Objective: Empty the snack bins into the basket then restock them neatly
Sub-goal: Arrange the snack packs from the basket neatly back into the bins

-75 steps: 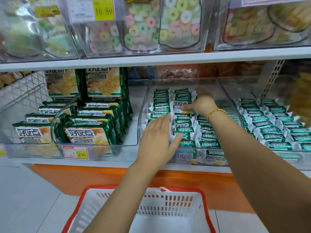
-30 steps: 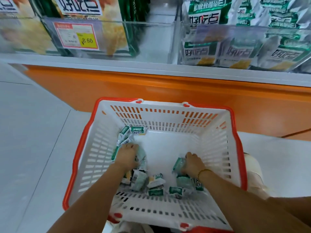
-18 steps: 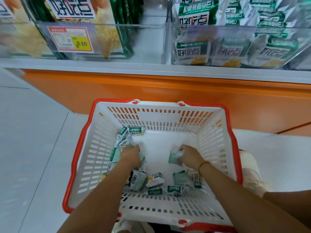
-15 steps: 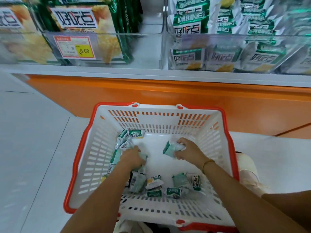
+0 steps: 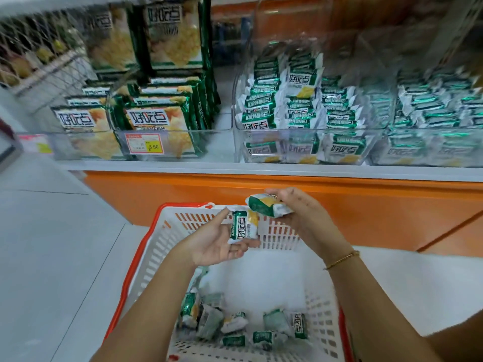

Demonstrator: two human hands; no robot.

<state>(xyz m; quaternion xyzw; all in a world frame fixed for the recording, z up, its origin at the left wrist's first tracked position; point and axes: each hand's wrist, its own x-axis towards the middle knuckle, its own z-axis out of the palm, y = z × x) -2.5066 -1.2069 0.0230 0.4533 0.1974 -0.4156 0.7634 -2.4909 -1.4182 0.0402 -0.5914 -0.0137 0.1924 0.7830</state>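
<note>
Green-and-white packet (image 5: 243, 227) pinched in the left hand (image 5: 214, 246) (palm up); right hand (image 5: 303, 218) grips a second packet (image 5: 266, 205) over the basket (image 5: 156, 257).

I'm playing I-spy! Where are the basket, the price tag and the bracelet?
basket (image 5: 130, 273), head view, red left rim.
price tag (image 5: 144, 143), head view, middle of the label.
bracelet (image 5: 342, 260), head view, its gold beads.

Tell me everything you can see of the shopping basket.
The basket looks like white slotted plastic with a red rim. It is rectangular and stands upright on the pale floor before the orange shelf base. Several small green-and-white snack packets lie loose at its near end. Above it the left hand and right hand each hold a packet.
</note>
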